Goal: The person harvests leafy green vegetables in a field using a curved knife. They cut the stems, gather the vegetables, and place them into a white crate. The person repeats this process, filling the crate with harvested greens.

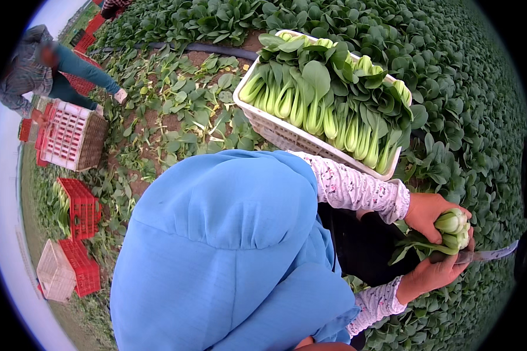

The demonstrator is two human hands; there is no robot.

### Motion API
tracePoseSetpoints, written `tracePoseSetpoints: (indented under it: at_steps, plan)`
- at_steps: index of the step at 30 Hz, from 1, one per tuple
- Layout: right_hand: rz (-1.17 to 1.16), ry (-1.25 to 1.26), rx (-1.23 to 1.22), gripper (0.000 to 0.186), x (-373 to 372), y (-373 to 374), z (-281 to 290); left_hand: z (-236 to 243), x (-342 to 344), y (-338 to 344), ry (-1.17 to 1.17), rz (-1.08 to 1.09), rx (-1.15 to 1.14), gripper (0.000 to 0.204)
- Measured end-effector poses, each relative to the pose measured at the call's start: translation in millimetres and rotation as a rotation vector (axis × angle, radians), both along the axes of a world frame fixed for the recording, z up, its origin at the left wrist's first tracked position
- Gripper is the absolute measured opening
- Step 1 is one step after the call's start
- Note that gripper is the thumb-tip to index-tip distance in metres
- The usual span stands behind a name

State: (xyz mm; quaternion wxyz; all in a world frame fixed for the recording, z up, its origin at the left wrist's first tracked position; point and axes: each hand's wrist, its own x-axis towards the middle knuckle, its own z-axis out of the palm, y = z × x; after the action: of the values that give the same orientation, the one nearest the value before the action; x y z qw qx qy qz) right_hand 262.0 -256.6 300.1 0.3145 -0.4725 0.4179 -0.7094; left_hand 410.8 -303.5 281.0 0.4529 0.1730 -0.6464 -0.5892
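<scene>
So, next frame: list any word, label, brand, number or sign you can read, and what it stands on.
There is none I can read.
Knife: no legible marking on the blade.
Near white crate: nothing legible on the side that shows.
Farther red crate and pale crate: too small to tell.
Flowered sleeve: printed pattern, no readable text.

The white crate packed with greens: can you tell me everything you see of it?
The crate is oblong, with a white rim and brownish openwork near side, and looks like plastic. Upright and slanting across the upper middle, it is filled with greens, pale stalks toward the long sides, leaves between. Plants grow beside it. A floral sleeve crosses before it; contact is unclear.
</scene>
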Motion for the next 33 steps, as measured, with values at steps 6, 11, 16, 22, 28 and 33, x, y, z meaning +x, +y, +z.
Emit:
tracePoseSetpoints:
  at_steps: [6,11,16,22,28,33]
  plan:
    - [-0.132,-0.064,0.122,0.028,28,24,11,-16,-19,16,0.154,-0.271,0.103,0.051]
    - [0.016,-0.057,-0.045,0.029,31,32,-9,-6,-2,50,-0.036,0.152,0.114,0.037]
    - [0.17,-0.169,-0.162,0.025,38,40,-14,6,70,68,0.003,0.57,-0.158,0.041]
    - [0.211,-0.163,-0.103,0.026,38,30,-15,62,282,69,-1.184,0.979,-1.316,0.044]
    - [0.198,-0.078,-0.122,0.025,47,24,-17,51,370,73,-1.682,0.588,-1.47,0.051]
    - [0.139,0.052,-0.053,0.027,56,24,-18,-73,394,36,-1.739,0.096,-1.385,0.059]
